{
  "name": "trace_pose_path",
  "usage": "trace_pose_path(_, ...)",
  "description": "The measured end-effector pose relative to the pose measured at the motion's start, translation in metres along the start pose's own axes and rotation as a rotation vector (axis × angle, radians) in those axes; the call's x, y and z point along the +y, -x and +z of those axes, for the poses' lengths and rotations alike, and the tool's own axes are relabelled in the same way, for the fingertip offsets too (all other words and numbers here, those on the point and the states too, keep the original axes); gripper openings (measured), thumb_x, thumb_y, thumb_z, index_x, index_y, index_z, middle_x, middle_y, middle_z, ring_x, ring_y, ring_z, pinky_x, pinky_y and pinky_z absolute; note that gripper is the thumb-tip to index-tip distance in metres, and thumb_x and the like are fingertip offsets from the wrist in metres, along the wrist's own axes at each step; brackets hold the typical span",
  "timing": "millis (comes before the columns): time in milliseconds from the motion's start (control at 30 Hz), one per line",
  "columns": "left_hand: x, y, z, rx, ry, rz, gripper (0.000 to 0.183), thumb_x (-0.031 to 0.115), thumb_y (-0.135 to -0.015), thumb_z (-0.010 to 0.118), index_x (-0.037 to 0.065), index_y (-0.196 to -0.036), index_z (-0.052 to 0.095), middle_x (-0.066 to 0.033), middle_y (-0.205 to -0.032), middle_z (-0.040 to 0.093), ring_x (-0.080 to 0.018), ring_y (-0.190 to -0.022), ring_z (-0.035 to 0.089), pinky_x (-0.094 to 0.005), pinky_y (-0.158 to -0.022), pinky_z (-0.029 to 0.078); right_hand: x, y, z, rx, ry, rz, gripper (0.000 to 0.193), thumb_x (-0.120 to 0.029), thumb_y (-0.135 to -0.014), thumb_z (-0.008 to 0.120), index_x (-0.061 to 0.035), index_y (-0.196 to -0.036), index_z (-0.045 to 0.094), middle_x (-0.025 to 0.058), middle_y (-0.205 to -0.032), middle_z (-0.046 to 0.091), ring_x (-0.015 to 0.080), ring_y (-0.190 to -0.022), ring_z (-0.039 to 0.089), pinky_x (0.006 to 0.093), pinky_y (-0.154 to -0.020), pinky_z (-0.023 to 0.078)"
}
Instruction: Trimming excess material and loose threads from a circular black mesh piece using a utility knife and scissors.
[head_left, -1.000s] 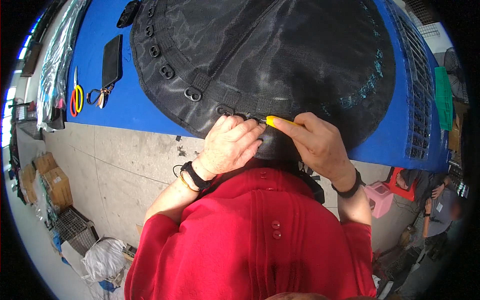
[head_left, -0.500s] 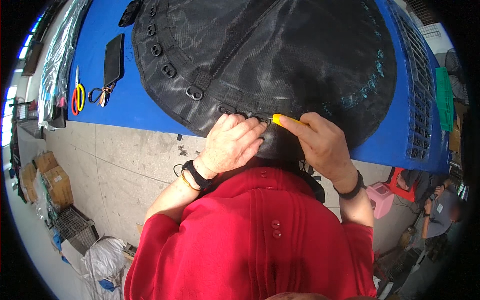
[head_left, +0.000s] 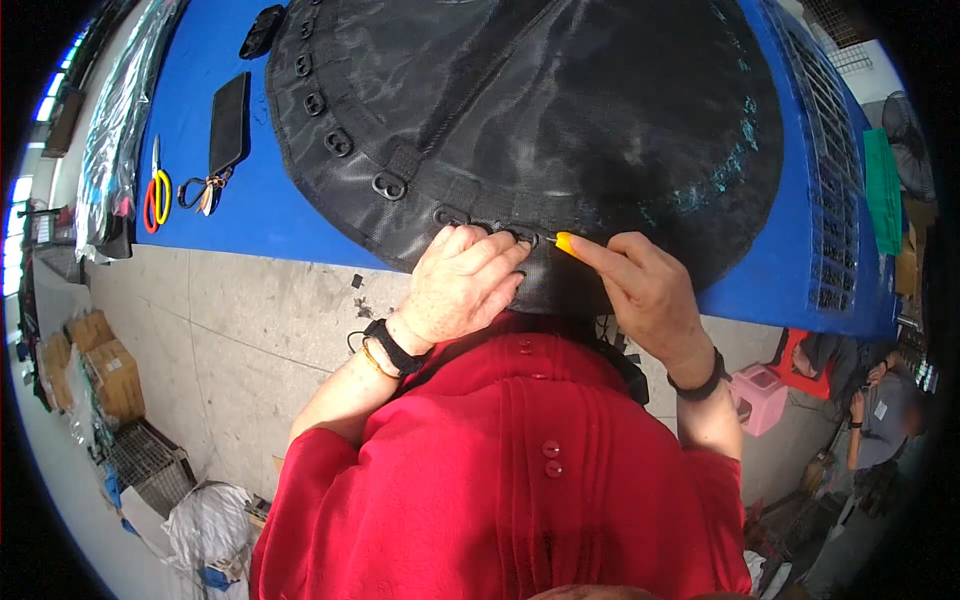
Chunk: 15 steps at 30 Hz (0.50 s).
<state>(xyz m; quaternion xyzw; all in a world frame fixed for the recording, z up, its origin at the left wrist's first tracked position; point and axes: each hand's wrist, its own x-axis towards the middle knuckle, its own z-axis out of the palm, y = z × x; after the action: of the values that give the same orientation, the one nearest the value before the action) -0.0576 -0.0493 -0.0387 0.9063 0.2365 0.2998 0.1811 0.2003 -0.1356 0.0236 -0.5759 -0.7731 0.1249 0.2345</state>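
Observation:
A large round black mesh sheet [head_left: 600, 120] lies over the near edge of the blue table. Black plastic buckles [head_left: 389, 185] run along its left and near rim on webbing. My left hand [head_left: 460, 283] is closed on the near rim, its fingertips pressing a black buckle [head_left: 524, 236] against the webbing. In my right hand [head_left: 648, 290] is a yellow-handled tool [head_left: 568, 243], the index finger laid along it. Its thin metal tip points left and meets the webbing beside that buckle. What the tip does there is too small to tell.
On the blue table [head_left: 190, 130] at left lie scissors [head_left: 157, 195], a dark phone [head_left: 229, 120] with keys, and plastic-wrapped material [head_left: 125, 110]. A black grid tray [head_left: 835, 220] stands at right. A pink stool [head_left: 758, 398] and a person [head_left: 885, 415] are beyond it.
My right hand and the yellow-handled tool have shifted slightly right and down. My left hand keeps its place on the rim, and the sheet's right side has moved a little.

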Motion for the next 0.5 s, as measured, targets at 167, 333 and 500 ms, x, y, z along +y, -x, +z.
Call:
trace_pose_path(167, 0.000, 0.000, -0.001, 0.003, -0.003, 0.001, 0.040, 0.016, -0.083, 0.080, 0.007, -0.121, 0.075, -0.0065, -0.115, 0.071, -0.0271, -0.097, 0.064, -0.0409, -0.088, 0.052, 0.000, 0.000, -0.004, 0.009, -0.011, 0.006, 0.050, 0.001, -0.089, 0.066, -0.0181, -0.135, 0.074, 0.0080, -0.090, 0.057, 0.0258, -0.074, 0.064, 0.0382, -0.067, 0.055)
trace_pose_path(333, 0.000, 0.000, -0.002, 0.006, 0.003, 0.008, 0.039, 0.017, -0.084, 0.079, 0.006, -0.121, 0.075, -0.0069, -0.113, 0.071, -0.0274, -0.097, 0.064, -0.0405, -0.088, 0.052, -0.004, -0.004, -0.005, 0.020, -0.027, -0.018, 0.050, 0.001, -0.089, 0.067, -0.0181, -0.135, 0.074, 0.0080, -0.090, 0.058, 0.0258, -0.074, 0.064, 0.0379, -0.067, 0.055)
trace_pose_path(500, 0.000, 0.000, -0.002, -0.003, 0.008, 0.009, 0.039, 0.018, -0.085, 0.080, 0.006, -0.121, 0.075, -0.0065, -0.114, 0.070, -0.0270, -0.096, 0.064, -0.0399, -0.086, 0.052, -0.005, -0.013, 0.000, 0.003, -0.049, -0.055, 0.050, 0.002, -0.089, 0.067, -0.0167, -0.135, 0.074, 0.0082, -0.090, 0.058, 0.0265, -0.075, 0.064, 0.0381, -0.068, 0.055)
